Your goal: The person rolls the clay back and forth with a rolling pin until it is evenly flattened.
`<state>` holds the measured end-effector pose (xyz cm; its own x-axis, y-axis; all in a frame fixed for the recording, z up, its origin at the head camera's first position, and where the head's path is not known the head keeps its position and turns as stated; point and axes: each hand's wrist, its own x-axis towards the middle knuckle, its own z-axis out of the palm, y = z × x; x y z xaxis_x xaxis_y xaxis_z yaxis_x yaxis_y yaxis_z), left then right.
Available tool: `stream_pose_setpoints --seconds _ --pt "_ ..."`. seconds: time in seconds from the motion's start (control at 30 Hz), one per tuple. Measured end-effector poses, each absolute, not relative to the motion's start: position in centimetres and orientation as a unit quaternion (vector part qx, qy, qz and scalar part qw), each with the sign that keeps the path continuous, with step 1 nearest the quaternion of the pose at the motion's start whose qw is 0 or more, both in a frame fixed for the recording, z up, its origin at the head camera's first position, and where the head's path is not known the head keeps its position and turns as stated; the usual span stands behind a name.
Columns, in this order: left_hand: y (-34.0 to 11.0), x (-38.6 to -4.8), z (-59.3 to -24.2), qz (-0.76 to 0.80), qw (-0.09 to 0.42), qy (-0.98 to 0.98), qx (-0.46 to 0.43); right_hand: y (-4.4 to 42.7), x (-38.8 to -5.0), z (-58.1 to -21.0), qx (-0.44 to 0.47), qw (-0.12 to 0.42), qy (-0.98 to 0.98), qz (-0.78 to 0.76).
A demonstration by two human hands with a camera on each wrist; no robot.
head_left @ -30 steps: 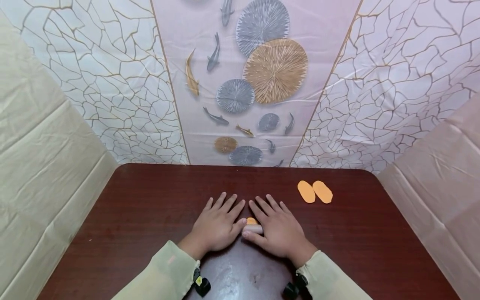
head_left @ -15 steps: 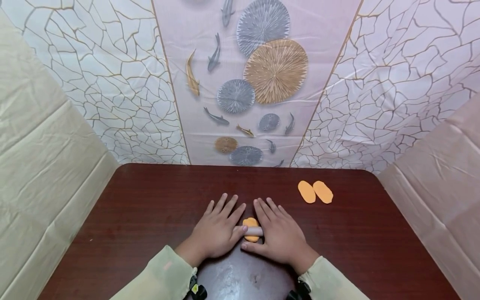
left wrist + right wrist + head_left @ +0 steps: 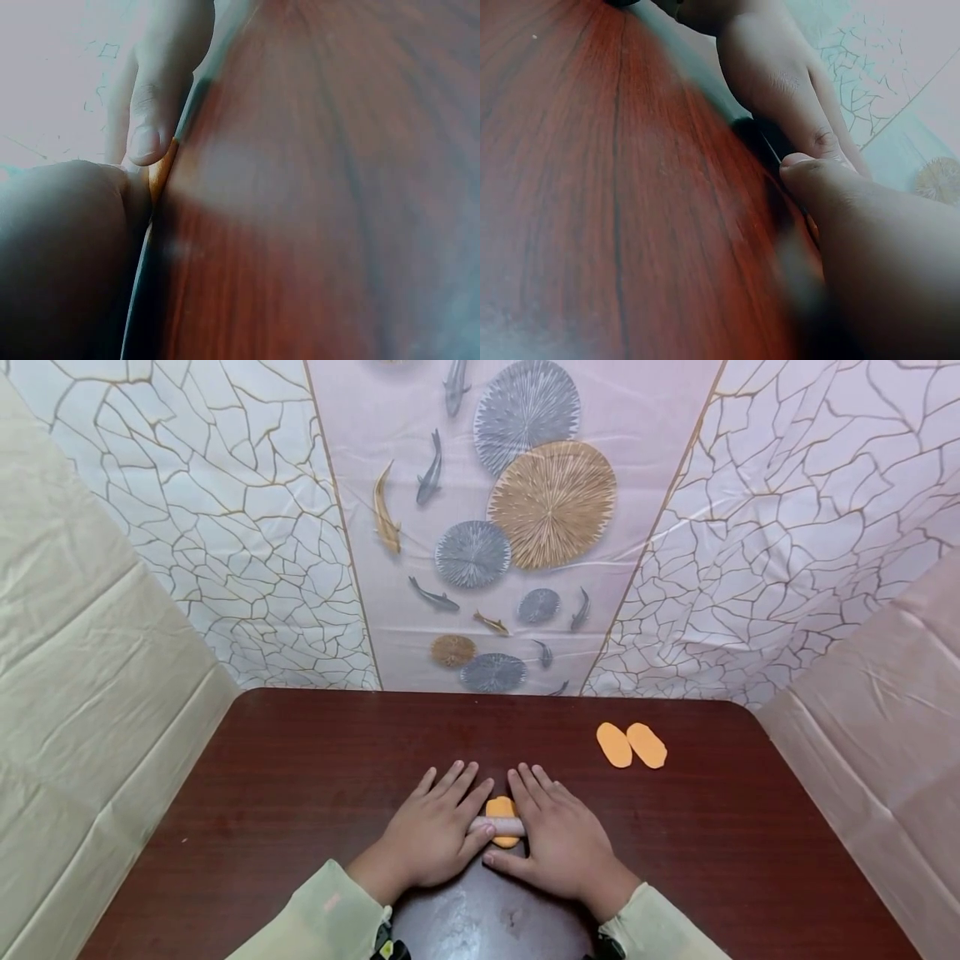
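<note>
A piece of orange modelling clay (image 3: 501, 807) lies flattened on the table between the two hands in the head view. Across it runs a short pale rod (image 3: 512, 827), its ends hidden beneath the hands. My left hand (image 3: 429, 829) lies palm down over the left end, fingers straight, thumb on the rod. Opposite, my right hand (image 3: 564, 837) covers the other end with extended fingers; its thumb points left, below the clay. The left wrist view catches only a thin orange edge of the clay (image 3: 160, 176) under the fingers. In the right wrist view, hands (image 3: 889, 232) mostly hide the work.
Two flat orange ovals, a left one (image 3: 614, 745) and a right one (image 3: 647, 746), lie side by side at the table's back right. The dark red-brown table (image 3: 300, 760) ends at a patterned cloth backdrop (image 3: 480, 610). Beige cloth panels stand on both sides.
Both hands and the rod have moved slightly toward the person. More of the orange clay shows, now on both sides of the rod. The two ovals have stayed in place.
</note>
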<state>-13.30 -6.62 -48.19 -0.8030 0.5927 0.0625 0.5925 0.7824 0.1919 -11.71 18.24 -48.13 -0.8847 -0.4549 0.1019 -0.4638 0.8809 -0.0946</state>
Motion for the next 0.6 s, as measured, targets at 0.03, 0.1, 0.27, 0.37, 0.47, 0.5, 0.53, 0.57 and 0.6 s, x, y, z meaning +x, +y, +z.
stream_pose_setpoints --seconds 0.03,0.1,0.27,0.37,0.47,0.5,0.53,0.57,0.6 --pt "-6.6 -13.2 -48.2 0.099 0.001 0.944 0.315 18.3 -11.7 -48.2 0.239 0.039 -0.969 0.056" --pt "-6.6 -13.1 -48.2 0.093 -0.002 0.944 0.317 18.3 -11.6 -48.3 0.241 0.042 -0.968 0.052" --pt "-6.6 -12.6 -48.3 0.078 -0.016 0.943 0.324 18.3 -11.2 -48.3 0.246 0.042 -0.967 0.046" --pt "-6.6 -12.4 -48.3 0.071 -0.012 0.942 0.328 18.3 -10.9 -48.1 0.246 0.042 -0.967 0.043" --pt "-6.6 -12.2 -48.2 0.065 -0.007 0.942 0.329 18.3 -10.6 -48.1 0.247 0.045 -0.967 0.040" --pt "-6.7 -12.1 -48.2 0.064 -0.005 0.942 0.329 18.3 -10.6 -48.1 0.248 0.047 -0.967 0.039" --pt "-6.7 -12.0 -48.2 0.063 -0.004 0.942 0.329 18.3 -10.5 -48.1 0.248 0.048 -0.967 0.038" --pt "-6.7 -11.9 -48.1 0.061 -0.002 0.942 0.329 18.3 -10.4 -48.1 0.249 0.049 -0.967 0.037" --pt "-6.7 -11.8 -48.1 0.058 0.000 0.942 0.329 18.3 -10.3 -48.2 0.249 0.050 -0.966 0.036"
